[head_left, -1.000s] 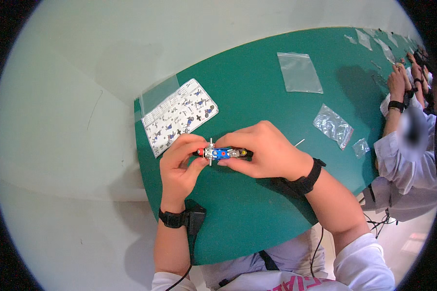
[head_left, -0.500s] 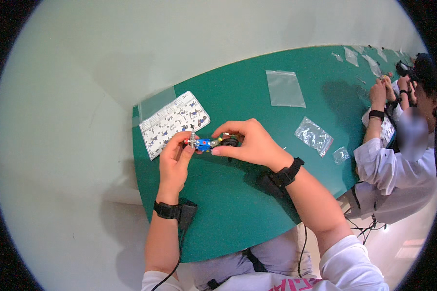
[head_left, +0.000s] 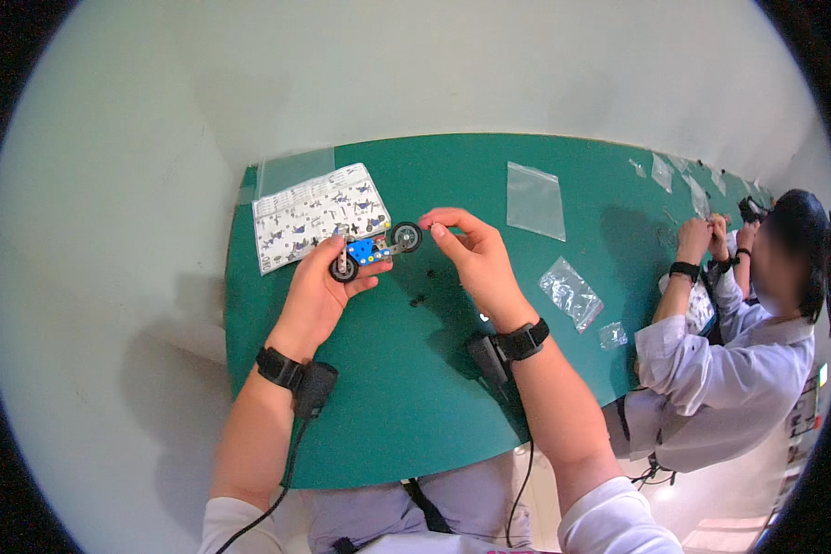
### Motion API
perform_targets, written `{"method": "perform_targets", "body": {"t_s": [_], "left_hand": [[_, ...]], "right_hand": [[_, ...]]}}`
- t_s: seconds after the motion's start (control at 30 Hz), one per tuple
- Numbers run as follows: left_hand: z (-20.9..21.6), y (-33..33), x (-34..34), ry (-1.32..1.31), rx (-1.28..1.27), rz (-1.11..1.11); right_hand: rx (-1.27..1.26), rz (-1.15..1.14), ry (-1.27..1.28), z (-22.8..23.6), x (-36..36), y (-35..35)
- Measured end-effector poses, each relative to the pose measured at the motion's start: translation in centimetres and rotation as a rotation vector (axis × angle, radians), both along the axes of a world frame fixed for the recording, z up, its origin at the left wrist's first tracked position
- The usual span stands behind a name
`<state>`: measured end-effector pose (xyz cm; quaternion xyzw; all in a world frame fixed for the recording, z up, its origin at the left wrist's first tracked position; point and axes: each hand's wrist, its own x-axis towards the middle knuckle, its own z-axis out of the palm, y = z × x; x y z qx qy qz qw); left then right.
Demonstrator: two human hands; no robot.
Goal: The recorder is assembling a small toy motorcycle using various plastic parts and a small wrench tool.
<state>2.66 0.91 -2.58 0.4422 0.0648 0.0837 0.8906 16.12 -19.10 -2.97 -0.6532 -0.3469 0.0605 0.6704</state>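
Observation:
A small toy motorcycle (head_left: pixel 367 251) with a blue body and two black wheels is tilted over the table, its larger wheel toward the right. My left hand (head_left: pixel 316 286) grips it around the body and the smaller wheel. Just beyond the larger wheel is my right hand (head_left: pixel 480 268), thumb and forefinger brought together at the tips. Whatever may be pinched there is too small to make out. Under the model and partly behind it lies a printed instruction sheet (head_left: pixel 319 208) with small pictures. Several small dark parts (head_left: pixel 419 300) rest on the green table below the hands.
A flat clear zip bag (head_left: pixel 535 201) lies on the green table (head_left: pixel 388 397) at the far right, with a crinkled bag (head_left: pixel 571 294) and a smaller one (head_left: pixel 612 335) nearer. Another person (head_left: pixel 720 323) works at the right side. Cables hang from my wrist straps.
The model has turned so both its wheels now show side-on. My right hand has let go of its wheel end and moved right. My view has shifted.

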Motion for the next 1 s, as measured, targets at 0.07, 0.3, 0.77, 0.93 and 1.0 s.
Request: {"method": "perform_targets", "body": {"t_s": [0.07,0.3,0.77,0.93,1.0], "left_hand": [[0.4,-0.2,0.0,-0.016,-0.085,0.006],[0.2,-0.1,-0.4,-0.045,-0.039,0.087],[-2.7,0.2,0.7,-0.093,-0.593,0.032],[-1.5,-0.4,0.2,-0.172,-0.780,-0.057],[-1.6,-0.7,0.6,-0.157,-0.771,-0.058]], "right_hand": [[-0.066,-0.044,-0.156,0.2,0.1,-0.1],[0.113,0.037,0.222,1.4,-1.3,-0.1],[0.000,0.089,0.089,2.0,-3.6,1.0],[-0.030,0.089,0.225,2.4,-4.2,1.3],[-0.067,0.070,0.249,2.2,-4.2,1.0]]}}
